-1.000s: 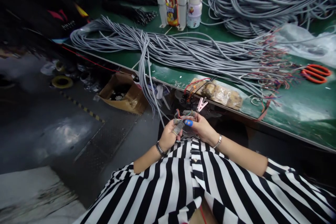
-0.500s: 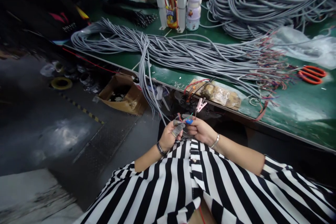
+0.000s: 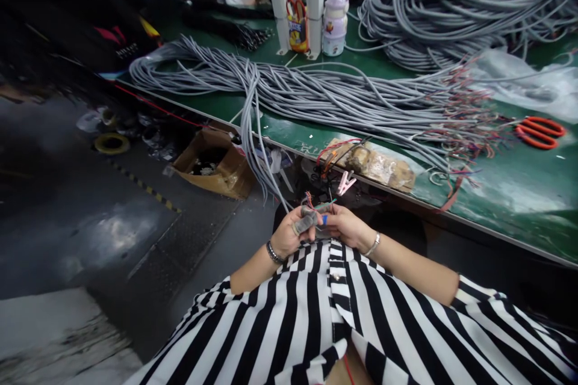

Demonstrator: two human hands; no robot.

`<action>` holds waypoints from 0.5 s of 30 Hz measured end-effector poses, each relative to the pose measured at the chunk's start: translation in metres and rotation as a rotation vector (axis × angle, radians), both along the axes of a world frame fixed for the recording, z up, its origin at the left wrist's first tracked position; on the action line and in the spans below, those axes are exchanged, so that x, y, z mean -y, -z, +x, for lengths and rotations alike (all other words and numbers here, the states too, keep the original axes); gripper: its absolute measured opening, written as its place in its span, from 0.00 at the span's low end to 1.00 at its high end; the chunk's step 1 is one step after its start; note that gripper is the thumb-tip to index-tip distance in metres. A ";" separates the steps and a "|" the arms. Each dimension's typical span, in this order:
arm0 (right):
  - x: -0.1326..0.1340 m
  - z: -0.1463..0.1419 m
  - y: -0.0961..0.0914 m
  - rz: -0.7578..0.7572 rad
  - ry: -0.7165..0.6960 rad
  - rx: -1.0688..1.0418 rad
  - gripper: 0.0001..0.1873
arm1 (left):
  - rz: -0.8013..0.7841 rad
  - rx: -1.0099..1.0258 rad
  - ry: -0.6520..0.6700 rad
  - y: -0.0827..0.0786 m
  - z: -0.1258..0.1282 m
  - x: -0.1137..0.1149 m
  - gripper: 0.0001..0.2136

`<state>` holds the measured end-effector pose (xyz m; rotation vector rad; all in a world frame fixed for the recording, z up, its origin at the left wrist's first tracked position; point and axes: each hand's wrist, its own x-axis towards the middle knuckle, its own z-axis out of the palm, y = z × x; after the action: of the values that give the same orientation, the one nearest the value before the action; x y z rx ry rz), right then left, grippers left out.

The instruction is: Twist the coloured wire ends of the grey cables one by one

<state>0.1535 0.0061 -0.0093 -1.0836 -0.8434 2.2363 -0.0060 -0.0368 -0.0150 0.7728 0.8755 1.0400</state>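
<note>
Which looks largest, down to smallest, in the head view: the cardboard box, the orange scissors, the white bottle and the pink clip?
1. cardboard box
2. orange scissors and white bottle: alike in extent, and the bottle stands farther off, so unranked
3. pink clip

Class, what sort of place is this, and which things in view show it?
Most likely a factory workshop where cables are assembled. Piles of grey cables with bared coloured ends cover a green workbench, orange scissors lie on it, and the left hand and right hand hold a cable end.
</note>
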 end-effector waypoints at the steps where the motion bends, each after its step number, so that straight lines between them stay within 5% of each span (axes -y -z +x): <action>1: 0.001 0.001 0.001 0.034 0.039 0.035 0.18 | -0.013 0.004 -0.002 -0.002 0.000 -0.001 0.19; 10: 0.005 0.018 0.003 0.448 0.199 0.239 0.20 | -0.106 -0.034 -0.115 0.001 0.000 -0.007 0.16; 15: 0.011 0.019 0.005 0.538 0.037 0.280 0.21 | -0.085 -0.112 -0.178 0.008 0.001 -0.004 0.14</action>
<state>0.1728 -0.0051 -0.0146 -1.1350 -1.4244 1.6913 -0.0050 -0.0329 -0.0233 0.6960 1.0935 1.1153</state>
